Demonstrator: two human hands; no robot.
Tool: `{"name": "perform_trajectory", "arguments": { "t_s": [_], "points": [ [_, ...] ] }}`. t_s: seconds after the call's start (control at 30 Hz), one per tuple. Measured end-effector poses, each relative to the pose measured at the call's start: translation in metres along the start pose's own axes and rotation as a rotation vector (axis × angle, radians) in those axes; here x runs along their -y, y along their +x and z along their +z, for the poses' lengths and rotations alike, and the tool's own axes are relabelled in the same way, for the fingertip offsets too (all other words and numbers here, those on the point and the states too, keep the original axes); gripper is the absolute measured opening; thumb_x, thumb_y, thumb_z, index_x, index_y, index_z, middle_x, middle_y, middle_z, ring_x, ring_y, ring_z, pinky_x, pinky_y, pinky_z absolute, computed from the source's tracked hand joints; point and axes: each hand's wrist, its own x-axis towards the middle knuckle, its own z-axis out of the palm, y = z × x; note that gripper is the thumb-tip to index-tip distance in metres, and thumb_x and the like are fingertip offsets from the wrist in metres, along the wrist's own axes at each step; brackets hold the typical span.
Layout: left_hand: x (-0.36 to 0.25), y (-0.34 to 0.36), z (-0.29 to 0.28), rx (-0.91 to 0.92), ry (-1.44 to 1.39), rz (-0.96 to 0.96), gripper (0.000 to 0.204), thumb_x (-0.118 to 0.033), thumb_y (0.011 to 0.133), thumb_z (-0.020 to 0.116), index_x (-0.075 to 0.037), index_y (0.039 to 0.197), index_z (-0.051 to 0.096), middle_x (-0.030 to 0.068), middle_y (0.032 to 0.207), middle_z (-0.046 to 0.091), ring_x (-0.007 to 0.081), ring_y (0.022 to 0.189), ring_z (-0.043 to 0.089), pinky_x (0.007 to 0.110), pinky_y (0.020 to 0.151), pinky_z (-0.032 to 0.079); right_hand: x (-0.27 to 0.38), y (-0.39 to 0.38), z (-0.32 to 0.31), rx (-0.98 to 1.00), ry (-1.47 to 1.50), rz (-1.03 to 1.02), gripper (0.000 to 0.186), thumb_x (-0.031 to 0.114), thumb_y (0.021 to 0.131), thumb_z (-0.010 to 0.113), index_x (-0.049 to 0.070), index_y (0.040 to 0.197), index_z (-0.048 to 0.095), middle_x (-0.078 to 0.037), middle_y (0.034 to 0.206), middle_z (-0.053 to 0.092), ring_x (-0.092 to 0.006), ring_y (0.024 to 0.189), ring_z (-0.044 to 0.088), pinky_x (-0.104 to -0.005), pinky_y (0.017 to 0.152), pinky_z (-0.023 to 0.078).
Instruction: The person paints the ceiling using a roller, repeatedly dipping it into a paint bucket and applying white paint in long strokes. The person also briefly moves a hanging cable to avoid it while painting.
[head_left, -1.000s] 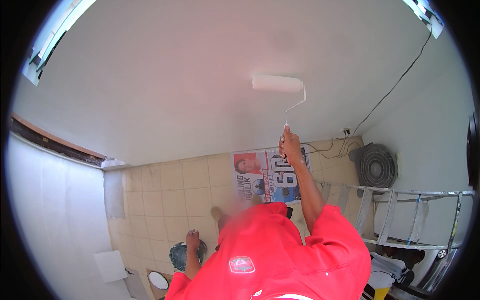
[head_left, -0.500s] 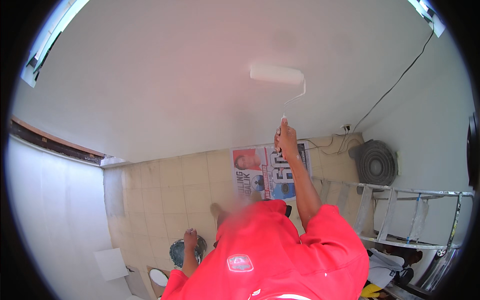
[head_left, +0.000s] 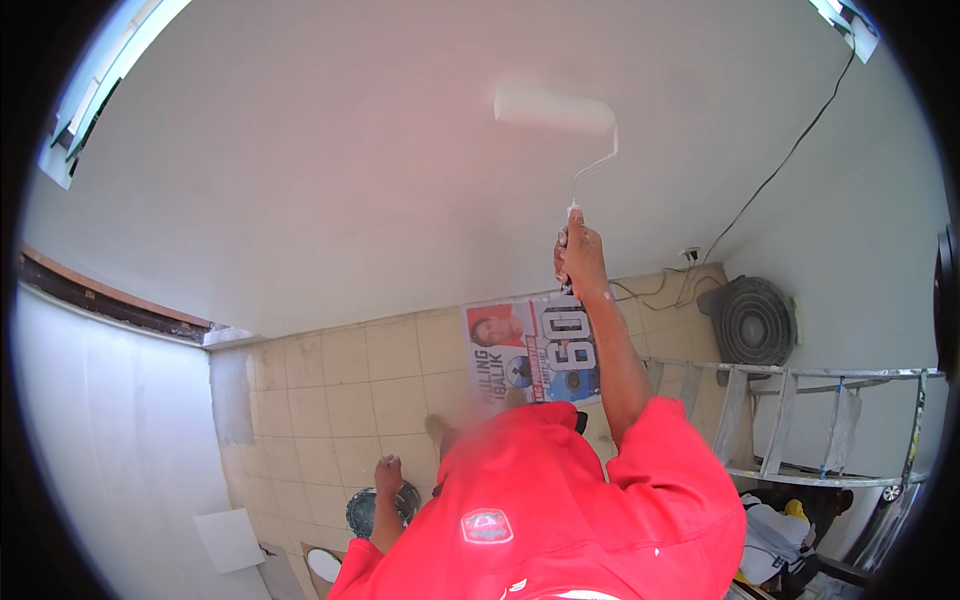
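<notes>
I see right hand [head_left: 582,258] gripping paint roller [head_left: 556,110] by handle [head_left: 573,211]; sleeve [head_left: 540,107] lies ahead of it, slightly left, long axis crosswise. Left hand [head_left: 388,474] farther, near dark bucket [head_left: 360,514]; can't tell whether closed.

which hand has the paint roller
The right hand, extended toward the wall, grips the paint roller; the left hand hangs low, seen against the dark bucket.
</notes>
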Motion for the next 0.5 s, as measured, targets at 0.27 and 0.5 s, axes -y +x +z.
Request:
{"name": "perform_trajectory", "arguments": {
  "t_s": [0.27, 0.5],
  "points": [
    [-0.023, -0.001, 0.004, 0.16, -0.098, -0.154, 0.049, -0.031, 0.097, 0.061, 0.009, 0.124, 0.066, 0.0308, 0.118, 0.07, 0.0411, 0.116, 0.068, 0.044, 0.099, 0.052, -0.051, 0.004, -0.021, 0.067, 0.014, 0.13, 0.061, 0.064, 0.105, 0.045, 0.011, 0.074, 0.043, 0.001, 0.052, 0.037, -0.0112, 0.035, 0.036, -0.0292, 0.033, 0.031],
    [0.005, -0.015, 0.003, 0.189, -0.114, -0.218, 0.05, -0.033, 0.097, 0.061, 0.009, 0.122, 0.067, 0.03, 0.119, 0.07, 0.043, 0.117, 0.067, 0.045, 0.101, 0.052, -0.01, -0.022, 0.021, 0.03, -0.106, 0.056, 0.058, 0.052, 0.108, 0.043, 0.011, 0.067, 0.044, 0.002, 0.049, 0.035, -0.013, 0.035, 0.037, -0.0309, 0.034, 0.032]
  ]
}}
